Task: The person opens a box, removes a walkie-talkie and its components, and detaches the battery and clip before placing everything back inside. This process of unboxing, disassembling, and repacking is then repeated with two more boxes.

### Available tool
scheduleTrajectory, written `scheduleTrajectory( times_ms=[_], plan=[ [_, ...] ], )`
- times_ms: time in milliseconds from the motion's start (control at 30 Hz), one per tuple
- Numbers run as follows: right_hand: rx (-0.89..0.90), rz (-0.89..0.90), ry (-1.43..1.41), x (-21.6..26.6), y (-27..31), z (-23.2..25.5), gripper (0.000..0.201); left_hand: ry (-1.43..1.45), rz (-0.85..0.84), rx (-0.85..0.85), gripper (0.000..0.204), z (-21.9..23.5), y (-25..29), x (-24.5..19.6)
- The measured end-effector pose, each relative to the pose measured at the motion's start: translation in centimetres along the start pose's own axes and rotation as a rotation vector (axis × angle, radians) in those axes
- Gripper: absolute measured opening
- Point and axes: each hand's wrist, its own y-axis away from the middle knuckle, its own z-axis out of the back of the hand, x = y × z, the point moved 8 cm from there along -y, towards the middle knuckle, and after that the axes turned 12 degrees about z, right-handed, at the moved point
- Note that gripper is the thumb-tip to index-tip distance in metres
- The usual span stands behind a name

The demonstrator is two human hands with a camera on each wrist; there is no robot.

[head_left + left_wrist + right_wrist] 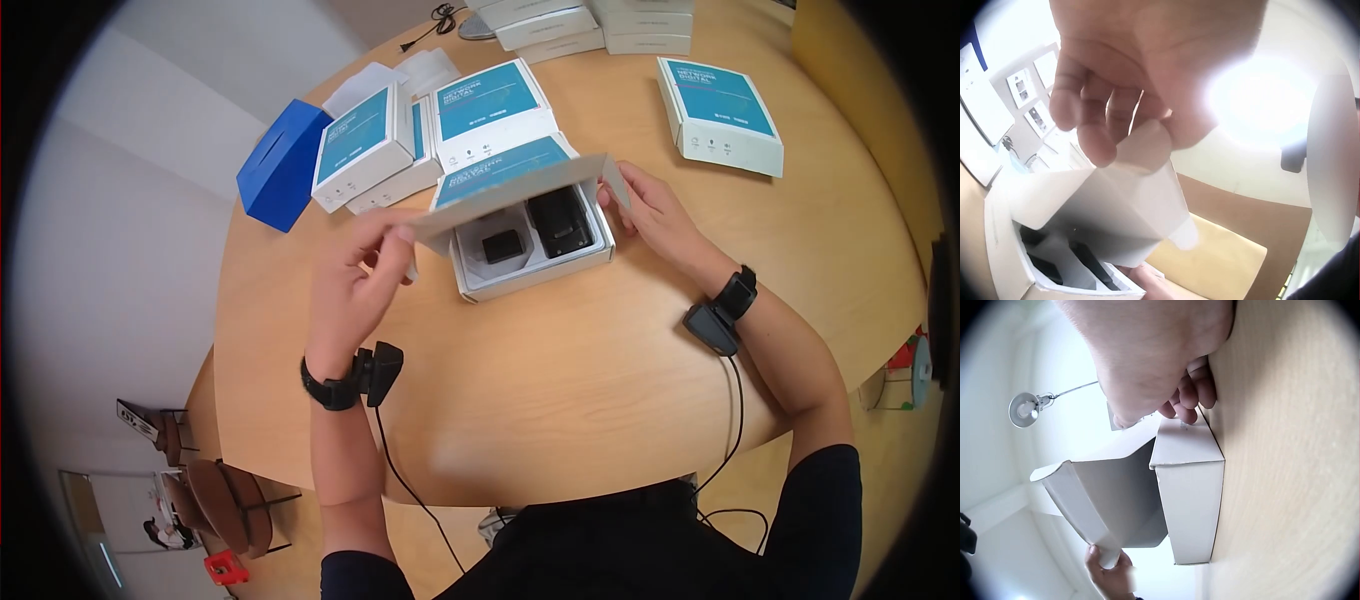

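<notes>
In the head view a white cardboard box (pixel 545 277) lies on the table with its hinged lid (pixel 515 203) partly raised. Inside, a small black block (pixel 503 246) sits in the left compartment, and a larger black device (pixel 562 225) fills the right one. My left hand (pixel 362 275) pinches the lid's front flap at its left corner, as the flap (pixel 1143 150) between thumb and fingers shows in the left wrist view. Beside the box's right side is my right hand (pixel 655 212). Its fingertips (pixel 1186 415) touch the box's side wall in the right wrist view.
Several similar teal-and-white boxes (pixel 495 100) stand behind, with a blue box (pixel 283 165) at their left. Another teal-and-white box (pixel 722 115) lies at the back right. More white boxes (pixel 648 25) are stacked at the far edge, near a black cable (pixel 440 17).
</notes>
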Motion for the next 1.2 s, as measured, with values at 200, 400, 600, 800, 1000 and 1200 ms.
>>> scheduleTrajectory(
  times_ms=[200,400,600,800,1000,1200],
  plan=[
    [0.016,0.008,0.035,0.0,-0.1,-0.1,0.041,0.072,-0.075,-0.259,0.02,2.6,-3.1,-3.0],
    [0.024,0.01,0.11,1.0,-0.2,-0.4,0.052,0.178,-0.222,-0.301,0.063,3.2,-8.1,-2.4],
    [-0.011,0.086,0.069,0.6,-0.1,-0.3,0.064,-0.099,-0.303,-0.184,0.072,0.6,-11.5,1.9],
    [0.003,0.057,-0.006,0.7,-0.1,-0.6,0.064,-0.112,-0.298,-0.075,0.076,-2.1,-11.3,4.4],
    [0.032,0.04,0.001,1.0,-0.1,-0.8,0.062,-0.074,-0.127,0.128,0.08,-4.7,-10.4,8.4],
    [0.036,0.02,0.015,0.6,-0.1,-0.9,0.062,0.13,-0.013,0.17,0.077,-5.7,-6.8,10.1]
  ],
)
